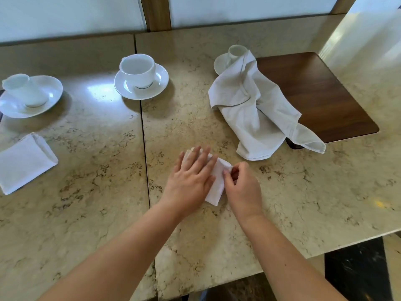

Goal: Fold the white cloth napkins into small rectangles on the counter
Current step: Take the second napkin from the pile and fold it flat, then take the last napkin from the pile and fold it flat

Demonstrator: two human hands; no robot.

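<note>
Counter (pixel 86 213): left hand (pixel 191 179) flattens napkin (pixel 217 183); right fingers (pixel 227 173) seemingly pinch its edge.

You have one view only, worn on your head: it looks forward and steeply down from above the desk's (pixel 86 213) near edge, close enough that your forearms fill the bottom. The far edge and wall panels run along the top, the desk's right edge at the frame's right.

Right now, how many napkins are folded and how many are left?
One folded napkin lies finished at the left. A second small napkin is in hand: the left hand presses it flat while the right hand pinches its edge. The crumpled cloth by the wooden board remains unfolded.
</note>
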